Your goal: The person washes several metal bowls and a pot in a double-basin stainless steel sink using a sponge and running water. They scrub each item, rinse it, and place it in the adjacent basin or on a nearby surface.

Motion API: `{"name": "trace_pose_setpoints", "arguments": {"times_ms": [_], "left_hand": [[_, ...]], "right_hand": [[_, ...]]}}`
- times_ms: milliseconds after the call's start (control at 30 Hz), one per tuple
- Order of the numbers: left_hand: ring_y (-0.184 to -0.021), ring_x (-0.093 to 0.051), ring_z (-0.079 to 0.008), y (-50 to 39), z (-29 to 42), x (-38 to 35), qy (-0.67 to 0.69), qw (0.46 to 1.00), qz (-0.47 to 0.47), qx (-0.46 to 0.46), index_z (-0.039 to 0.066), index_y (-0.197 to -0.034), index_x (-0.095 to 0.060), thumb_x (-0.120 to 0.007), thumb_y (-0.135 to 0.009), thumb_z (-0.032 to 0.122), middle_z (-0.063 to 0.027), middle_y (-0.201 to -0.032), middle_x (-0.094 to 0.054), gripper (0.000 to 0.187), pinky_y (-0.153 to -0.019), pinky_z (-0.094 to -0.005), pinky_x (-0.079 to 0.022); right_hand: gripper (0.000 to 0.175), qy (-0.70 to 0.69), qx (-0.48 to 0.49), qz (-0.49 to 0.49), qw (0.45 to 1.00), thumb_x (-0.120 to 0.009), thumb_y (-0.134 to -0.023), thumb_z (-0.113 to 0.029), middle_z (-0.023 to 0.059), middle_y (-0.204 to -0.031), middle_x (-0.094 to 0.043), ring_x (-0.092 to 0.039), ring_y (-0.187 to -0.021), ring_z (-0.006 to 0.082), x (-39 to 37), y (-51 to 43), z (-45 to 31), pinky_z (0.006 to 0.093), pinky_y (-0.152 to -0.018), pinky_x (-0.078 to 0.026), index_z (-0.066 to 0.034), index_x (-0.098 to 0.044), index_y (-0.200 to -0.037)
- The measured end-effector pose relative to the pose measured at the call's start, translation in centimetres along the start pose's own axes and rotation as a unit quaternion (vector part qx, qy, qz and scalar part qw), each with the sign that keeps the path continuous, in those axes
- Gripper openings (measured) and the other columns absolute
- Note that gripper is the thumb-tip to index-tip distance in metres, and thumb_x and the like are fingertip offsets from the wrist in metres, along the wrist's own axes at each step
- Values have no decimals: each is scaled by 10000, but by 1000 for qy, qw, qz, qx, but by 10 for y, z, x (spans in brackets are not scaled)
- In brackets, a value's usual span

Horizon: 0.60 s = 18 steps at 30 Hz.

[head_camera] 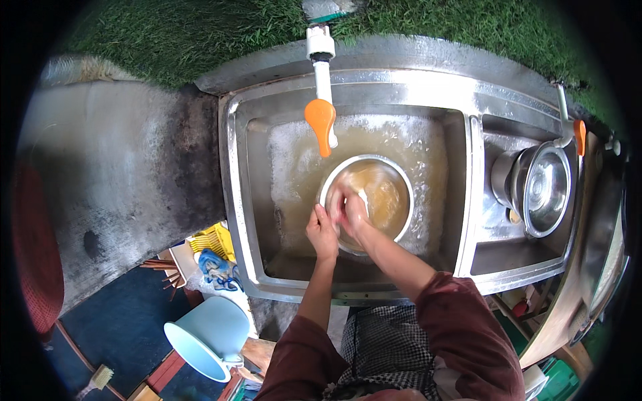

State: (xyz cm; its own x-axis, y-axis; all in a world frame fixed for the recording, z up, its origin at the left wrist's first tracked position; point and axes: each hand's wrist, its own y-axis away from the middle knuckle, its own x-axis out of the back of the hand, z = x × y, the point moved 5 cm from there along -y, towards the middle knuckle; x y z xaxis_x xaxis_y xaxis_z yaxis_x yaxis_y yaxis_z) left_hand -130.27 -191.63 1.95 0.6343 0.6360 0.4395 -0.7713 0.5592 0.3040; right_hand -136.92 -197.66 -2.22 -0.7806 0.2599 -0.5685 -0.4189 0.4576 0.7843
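Note:
A round metal basin [409, 183] sits in murky, sudsy water in the larger bowl of a stainless steel sink [466, 200]. Cloudy brownish water shows inside it. At the basin's left edge, my left hand [322, 231] grips the rim, thumb pointing up. My right hand [351, 208] reaches into the basin against its left inner side. Its fingers are blurred by motion, and whether they hold something is hidden. Above the basin hangs a white tap [322, 80] with an orange lever handle [320, 123].
Stacked metal pots and bowls [544, 190] stand in the smaller right sink bowl under a second tap [567, 130]. To the left runs a stained concrete ledge [125, 165]. Lower left are a light blue bucket [215, 331], a yellow plastic rack [213, 240] and a brush [100, 377].

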Motion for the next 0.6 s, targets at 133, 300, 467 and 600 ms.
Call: {"name": "trace_pose_setpoints", "arguments": {"times_ms": [133, 300, 467, 600], "left_hand": [[-696, -502, -175, -11, -11, 1, -18, 999, 8, 33, -82, -845, -611, -297, -1037, 516, -96, -707, -598, 702, -674, -355, -450], [-860, -627, -166, -35, -16, 3, 78, 994, 55, 56, -65, -1078, -670, -449, -1022, 392, -131, -967, -708, 511, -807, -319, -488], [-890, -598, -86, -24, -19, -6, 58, 998, -11, 15, -69, -1132, -652, -543, -1000, 223, -101, -1006, -711, 338, -804, -266, -481], [-792, -580, -101, -13, -32, -20, 77, 996, 2, 47, -69, -1070, -661, -519, -1009, 286, -82, -886, -704, 387, -751, -278, -481]], "right_hand": [[349, 358, 117, 41, 925, -462, -977, -273, 157, -982, -627, -592, -879, 240, -12, -1, -2, 365, -819, -460, 51, -589, -1006], [389, 701, 6, -160, 695, -609, -878, -342, 193, -1242, -604, -497, -1242, 372, 48, 29, -1, 401, -1095, -339, -138, -666, -1205], [395, 926, 251, 17, 283, -645, -812, -352, 190, -1095, -646, -607, -1095, 307, 94, 5, -68, 469, -968, -444, -147, -655, -1149], [421, 527, 184, 219, 801, -645, -796, -147, 266, -1189, -566, -533, -1171, 382, 103, -32, -56, 517, -977, -400, -11, -558, -1184]]}}
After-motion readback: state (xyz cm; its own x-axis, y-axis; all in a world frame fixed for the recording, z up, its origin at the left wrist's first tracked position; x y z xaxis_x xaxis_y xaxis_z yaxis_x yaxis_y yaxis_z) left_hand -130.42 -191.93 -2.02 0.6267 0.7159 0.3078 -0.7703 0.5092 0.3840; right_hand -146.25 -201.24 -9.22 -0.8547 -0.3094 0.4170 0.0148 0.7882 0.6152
